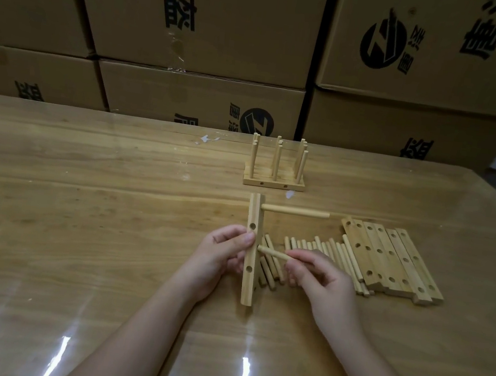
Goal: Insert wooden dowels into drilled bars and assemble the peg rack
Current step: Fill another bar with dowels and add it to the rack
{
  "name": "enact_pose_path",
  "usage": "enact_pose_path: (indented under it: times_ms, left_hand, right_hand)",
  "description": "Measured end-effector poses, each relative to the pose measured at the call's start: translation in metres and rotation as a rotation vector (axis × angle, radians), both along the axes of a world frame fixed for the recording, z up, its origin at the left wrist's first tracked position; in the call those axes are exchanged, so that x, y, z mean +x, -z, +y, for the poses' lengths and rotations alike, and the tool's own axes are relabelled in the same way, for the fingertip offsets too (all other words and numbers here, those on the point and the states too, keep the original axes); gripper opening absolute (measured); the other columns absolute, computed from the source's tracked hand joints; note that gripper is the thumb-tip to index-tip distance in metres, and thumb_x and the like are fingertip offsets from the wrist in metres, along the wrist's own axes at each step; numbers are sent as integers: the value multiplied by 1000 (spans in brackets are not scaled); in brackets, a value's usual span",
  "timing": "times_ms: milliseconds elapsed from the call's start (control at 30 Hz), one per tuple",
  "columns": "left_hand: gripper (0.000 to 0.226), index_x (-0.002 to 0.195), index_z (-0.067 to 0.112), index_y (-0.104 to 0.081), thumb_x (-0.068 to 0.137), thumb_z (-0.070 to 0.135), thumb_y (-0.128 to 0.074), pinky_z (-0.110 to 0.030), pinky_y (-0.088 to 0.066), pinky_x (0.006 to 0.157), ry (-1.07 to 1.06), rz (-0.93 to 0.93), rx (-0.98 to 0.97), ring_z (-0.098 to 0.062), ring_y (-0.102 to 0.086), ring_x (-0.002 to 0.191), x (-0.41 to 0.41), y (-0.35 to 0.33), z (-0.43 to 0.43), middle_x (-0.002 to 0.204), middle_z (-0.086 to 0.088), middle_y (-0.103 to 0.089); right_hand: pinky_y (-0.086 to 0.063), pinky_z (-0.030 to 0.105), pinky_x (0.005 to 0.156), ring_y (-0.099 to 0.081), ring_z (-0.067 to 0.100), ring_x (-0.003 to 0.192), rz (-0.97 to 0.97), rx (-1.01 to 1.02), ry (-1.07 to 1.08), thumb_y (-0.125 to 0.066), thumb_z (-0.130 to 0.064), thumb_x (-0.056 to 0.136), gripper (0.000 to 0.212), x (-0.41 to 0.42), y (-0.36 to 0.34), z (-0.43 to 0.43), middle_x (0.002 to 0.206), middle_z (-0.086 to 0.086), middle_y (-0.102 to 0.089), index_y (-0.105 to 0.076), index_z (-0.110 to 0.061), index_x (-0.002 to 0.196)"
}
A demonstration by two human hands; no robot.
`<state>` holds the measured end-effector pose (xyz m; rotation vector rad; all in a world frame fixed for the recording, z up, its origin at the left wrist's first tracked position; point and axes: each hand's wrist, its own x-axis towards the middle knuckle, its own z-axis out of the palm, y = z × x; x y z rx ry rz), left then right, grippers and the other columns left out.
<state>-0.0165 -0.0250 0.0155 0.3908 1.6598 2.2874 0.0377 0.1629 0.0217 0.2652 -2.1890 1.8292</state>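
Two hands work over the table (81, 197). The left hand (225, 254) grips one bar (247, 282), fingers curled round it, holding it on edge with its long axis running away from the person. That bar carries one fitted dowel (295, 211) near its far end, sticking out to the right. Two open holes show on its side face. The right hand (320, 276) pinches a second dowel (272, 253) between thumb and fingertips. Its free tip is at the bar's right side, between the two side holes.

Under and right of the hands lies a row of loose dowels (320, 249), too overlapped to count. They touch about six flat bars (394, 261), packed side by side, each showing three holes.

Farther back stands one rack (274, 182) with upright pegs in three columns. The pegs hide one another, so their number is unclear. Two holes show in its front edge.

Stacked printed boxes (199, 23) wall off the table's far side.
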Motion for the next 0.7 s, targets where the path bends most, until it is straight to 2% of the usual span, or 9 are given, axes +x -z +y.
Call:
enact_pose_path:
  times_ms: [67,133,233,333,500,600,700]
  left_hand:
    - [16,75,23,-71,71,38,-75,-14,-39,43,6,4,-27,-6,-52,47,1,-1,-1,57,4,-55]
    - [13,73,22,-69,73,36,-71,-13,-32,39,-1,1,-46,-5,-50,44,2,-2,-1,55,5,-53]
    - [11,70,23,-68,78,30,-70,-12,-30,37,-4,13,-65,-4,-48,42,3,-2,-1,53,6,-54]
    - [9,70,24,-68,77,28,-66,-12,-31,39,7,24,-69,-4,-49,43,3,-2,-1,54,6,-55]
    - [9,70,27,-70,73,36,-72,-12,-34,39,14,50,-99,-4,-51,45,3,-2,0,57,6,-59]
    - [6,72,27,-69,76,31,-69,-12,-35,41,13,57,-117,-4,-52,46,3,-2,0,58,5,-60]
    - [4,73,26,-69,75,30,-68,-13,-36,42,-2,61,-141,-6,-53,47,4,-3,1,59,5,-61]
  right_hand:
    - [-48,12,66,-61,3,78,150,199,71,-63,-13,83,21,1,0,1,81,-12,-66,-68,-30,96]
    - [-47,12,70,-59,2,82,306,347,136,-61,-15,85,18,1,0,0,86,-13,-64,-69,-22,100]
    - [-47,15,70,-58,3,81,476,522,191,-62,-13,87,17,2,0,-1,88,-5,-63,-71,-10,101]
    - [-48,17,69,-57,4,80,497,545,200,-63,-10,85,18,3,0,-1,89,-3,-63,-71,-8,101]
    - [-50,22,68,-59,6,80,497,543,192,-62,-16,88,17,2,1,0,89,-3,-64,-71,-9,101]
    - [-50,22,66,-58,4,79,479,541,190,-60,-21,89,19,2,1,1,89,-5,-63,-70,-10,101]
    - [-51,24,64,-59,5,78,479,551,197,-61,-17,88,17,2,2,3,88,-4,-64,-70,-10,101]
